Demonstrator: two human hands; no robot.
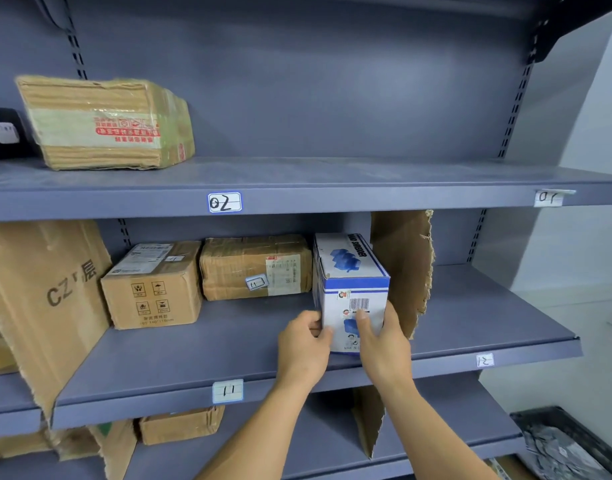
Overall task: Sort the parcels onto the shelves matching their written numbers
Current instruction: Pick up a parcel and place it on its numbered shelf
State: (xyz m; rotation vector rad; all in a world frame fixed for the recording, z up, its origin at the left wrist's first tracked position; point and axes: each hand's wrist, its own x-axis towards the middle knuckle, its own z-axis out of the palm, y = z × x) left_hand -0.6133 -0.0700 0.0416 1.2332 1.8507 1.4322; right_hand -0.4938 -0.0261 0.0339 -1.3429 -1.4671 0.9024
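Note:
A white and blue box (pixel 349 271) stands on the middle shelf (pixel 193 358), above the tag "11" (pixel 227 390). My left hand (pixel 303 344) grips its lower left corner and my right hand (pixel 380 337) grips its lower right side, fingers on the front face. To its left lie a taped brown parcel with a small "11" sticker (pixel 256 266) and a brown carton (pixel 152 285). A shelf tag "12" (pixel 484 360) sits further right, beyond a cardboard divider (pixel 401 265).
The upper shelf carries tags "02" (pixel 224 202) and "01" (pixel 548 197) and one taped brown parcel (pixel 107 123). A large cardboard divider (pixel 41 306) stands at the left. More cartons (pixel 180 424) sit on the lower shelf. A dark bin (pixel 567 445) is at bottom right.

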